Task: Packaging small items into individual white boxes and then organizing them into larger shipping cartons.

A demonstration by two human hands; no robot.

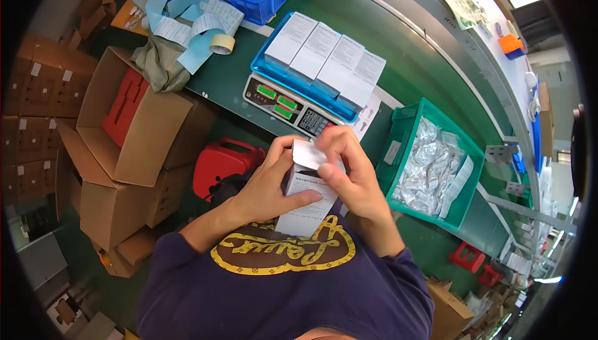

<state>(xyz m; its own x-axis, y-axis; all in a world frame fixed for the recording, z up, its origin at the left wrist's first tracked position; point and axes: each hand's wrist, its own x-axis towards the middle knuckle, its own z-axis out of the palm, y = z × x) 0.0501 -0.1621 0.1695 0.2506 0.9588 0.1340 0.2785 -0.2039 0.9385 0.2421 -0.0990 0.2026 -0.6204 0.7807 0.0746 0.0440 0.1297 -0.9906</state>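
While both hands meet at chest height over a dark printed shirt, they grip one small white carton (306,198). Left hand (269,185) wraps the carton's left side, fingers curled behind it and thumb pressed across the front face. Right hand (351,172) closes over the upper right corner, fingertips bent down onto the open top flap. The carton is upright, tilted slightly, rectangular and taller than wide; its front is white with lines of fine dark print, and a dark band shows near the top under the raised flap.

Just beyond the hands stands a weighing scale (288,104) with green displays and a keypad. Its blue tray carries four matching white cartons (327,60) lying side by side. To the right, a green bin (405,129) holds clear plastic packets. To the left, open cardboard boxes (137,129) stand stacked, one with a red insert. Farther back lie label strips and a tape roll (222,43) beside a blue crate (269,2).
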